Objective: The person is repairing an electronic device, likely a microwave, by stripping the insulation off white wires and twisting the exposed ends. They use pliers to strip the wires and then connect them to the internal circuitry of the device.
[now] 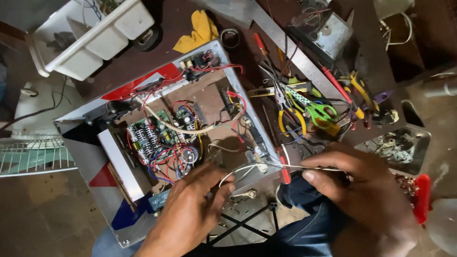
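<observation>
Plainly, the biggest thing is the open case point(143, 200), a metal box with red, white and blue sides, lying tilted across the dark bench point(157, 52) with its inside facing up. Within it sits a green board point(152, 135) crowded with parts, ringed by red, blue and black wiring point(173, 159), and a pale cable point(190, 129) curves across the middle.

At top left a white tray point(102, 35) with compartments hangs over the bench edge, and a yellow rag point(199, 31) lies just beside the case's far corner. To the right of the case lies a heap of tools: green-handled scissors point(320, 114), yellow-handled pliers point(290, 119) and a red screwdriver point(335, 83), all touching or overlapping. A red-edged piece point(421, 197) shows at the far right.

The left hand point(190, 214) rests at the case's near edge, fingers curled closed around a thin white wire point(243, 171) that loops up from it. The right hand point(371, 200) is near the case's right corner, thumb and fingers pinched on the other end of the same wire, which runs taut between the two hands just above the case's rim. A red-handled tool point(284, 173) lies under the wire between the hands.
</observation>
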